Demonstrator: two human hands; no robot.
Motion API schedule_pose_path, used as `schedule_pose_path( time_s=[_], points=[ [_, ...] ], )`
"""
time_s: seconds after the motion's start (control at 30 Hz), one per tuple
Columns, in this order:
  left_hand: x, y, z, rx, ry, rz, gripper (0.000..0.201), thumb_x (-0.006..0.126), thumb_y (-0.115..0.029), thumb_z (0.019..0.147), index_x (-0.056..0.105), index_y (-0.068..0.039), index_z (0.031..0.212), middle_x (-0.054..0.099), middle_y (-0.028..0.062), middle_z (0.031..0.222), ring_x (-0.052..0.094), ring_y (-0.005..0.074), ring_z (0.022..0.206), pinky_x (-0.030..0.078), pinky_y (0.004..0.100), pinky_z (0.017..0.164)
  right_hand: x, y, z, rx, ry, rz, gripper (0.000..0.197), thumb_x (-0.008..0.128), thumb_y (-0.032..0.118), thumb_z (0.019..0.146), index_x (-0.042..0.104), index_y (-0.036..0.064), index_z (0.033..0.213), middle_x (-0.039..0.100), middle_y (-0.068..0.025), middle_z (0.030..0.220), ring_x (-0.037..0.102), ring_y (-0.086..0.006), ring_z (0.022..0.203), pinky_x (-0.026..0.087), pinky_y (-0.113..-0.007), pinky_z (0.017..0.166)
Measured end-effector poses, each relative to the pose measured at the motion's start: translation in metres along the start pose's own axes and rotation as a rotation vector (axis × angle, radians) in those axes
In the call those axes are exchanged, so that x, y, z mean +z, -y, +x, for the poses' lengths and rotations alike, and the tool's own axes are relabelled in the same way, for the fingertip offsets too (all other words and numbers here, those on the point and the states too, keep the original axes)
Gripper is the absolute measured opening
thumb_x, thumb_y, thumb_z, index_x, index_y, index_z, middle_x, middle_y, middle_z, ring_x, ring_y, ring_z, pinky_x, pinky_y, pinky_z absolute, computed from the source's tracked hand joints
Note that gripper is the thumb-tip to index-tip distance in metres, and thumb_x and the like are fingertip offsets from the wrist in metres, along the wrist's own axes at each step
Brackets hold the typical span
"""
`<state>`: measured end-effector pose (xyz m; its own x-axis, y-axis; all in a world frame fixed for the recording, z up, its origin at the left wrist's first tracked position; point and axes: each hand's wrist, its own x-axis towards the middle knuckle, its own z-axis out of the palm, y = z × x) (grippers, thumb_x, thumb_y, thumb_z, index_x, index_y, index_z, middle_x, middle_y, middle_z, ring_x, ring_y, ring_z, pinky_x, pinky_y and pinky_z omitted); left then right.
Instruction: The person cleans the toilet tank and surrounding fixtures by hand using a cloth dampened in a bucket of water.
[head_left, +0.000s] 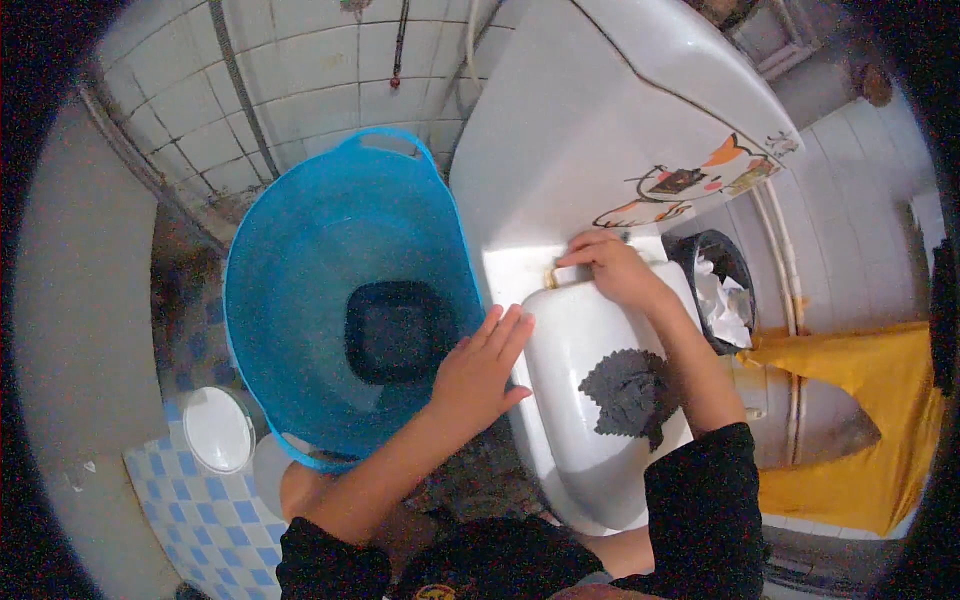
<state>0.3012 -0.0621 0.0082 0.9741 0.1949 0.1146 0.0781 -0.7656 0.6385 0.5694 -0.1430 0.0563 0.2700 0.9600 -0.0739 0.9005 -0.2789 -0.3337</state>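
A white toilet with its lid (580,360) down sits below me, a dark grey cloth (628,392) lying on the lid. My left hand (480,368) rests flat with fingers spread on the lid's left edge, next to a big blue tub (300,250). My right hand (612,265) reaches to the back of the lid near its brass-coloured hinge (551,277), fingers curled over the rim by the white cistern (590,110). The blue tub holds water and a dark square container (397,330).
A black waste bin (722,290) with white paper stands right of the toilet. A yellow cloth (860,420) hangs at the right. A white round lid (217,428) lies on blue-checked floor tiles. Tiled walls close in behind.
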Motion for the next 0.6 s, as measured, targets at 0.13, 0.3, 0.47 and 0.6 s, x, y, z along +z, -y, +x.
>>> schedule_pose_path(
  time_s=[0.13, 0.3, 0.47, 0.6],
  points=[
    [0.001, -0.004, 0.000, -0.014, -0.023, 0.023, 0.092, 0.077, -0.035, 0.074, 0.030, -0.002, 0.145, 0.031, 0.0185, 0.151, 0.028, 0.0374, 0.140, 0.033, 0.0407, 0.113, -0.002, -0.008, -0.006, 0.074, -0.058, -0.069, 0.041, 0.048, -0.010, 0.075, 0.075, 0.0098, 0.097, 0.066, -0.0090, 0.109, 0.056, -0.0276, 0.109, 0.043, -0.034, 0.098],
    [0.002, 0.001, -0.001, -0.012, -0.034, 0.029, 0.092, 0.077, -0.036, 0.074, 0.031, -0.002, 0.145, 0.032, 0.0180, 0.151, 0.028, 0.0362, 0.141, 0.035, 0.0405, 0.111, 0.014, 0.038, 0.016, -0.024, 0.113, -0.009, 0.031, 0.055, 0.006, 0.082, 0.075, 0.0225, 0.099, 0.066, 0.0028, 0.114, 0.053, -0.0203, 0.117, 0.044, -0.045, 0.093],
    [-0.001, 0.000, -0.001, -0.022, -0.020, 0.020, 0.092, 0.077, -0.036, 0.074, 0.030, -0.003, 0.146, 0.031, 0.0172, 0.152, 0.028, 0.0352, 0.141, 0.036, 0.0404, 0.111, -0.007, 0.055, 0.011, -0.058, 0.297, -0.244, 0.027, 0.058, 0.007, 0.081, 0.075, 0.0201, 0.097, 0.064, 0.0005, 0.115, 0.053, -0.0227, 0.117, 0.047, -0.043, 0.094],
    [0.000, 0.001, -0.001, -0.020, -0.015, 0.027, 0.093, 0.077, -0.036, 0.074, 0.030, -0.003, 0.146, 0.030, 0.0166, 0.152, 0.028, 0.0347, 0.141, 0.037, 0.0400, 0.110, -0.013, 0.054, 0.006, -0.213, 0.222, -0.289, 0.031, 0.058, 0.001, 0.077, 0.074, 0.0121, 0.101, 0.063, -0.0062, 0.116, 0.054, -0.0268, 0.114, 0.046, -0.037, 0.096]
  ],
)
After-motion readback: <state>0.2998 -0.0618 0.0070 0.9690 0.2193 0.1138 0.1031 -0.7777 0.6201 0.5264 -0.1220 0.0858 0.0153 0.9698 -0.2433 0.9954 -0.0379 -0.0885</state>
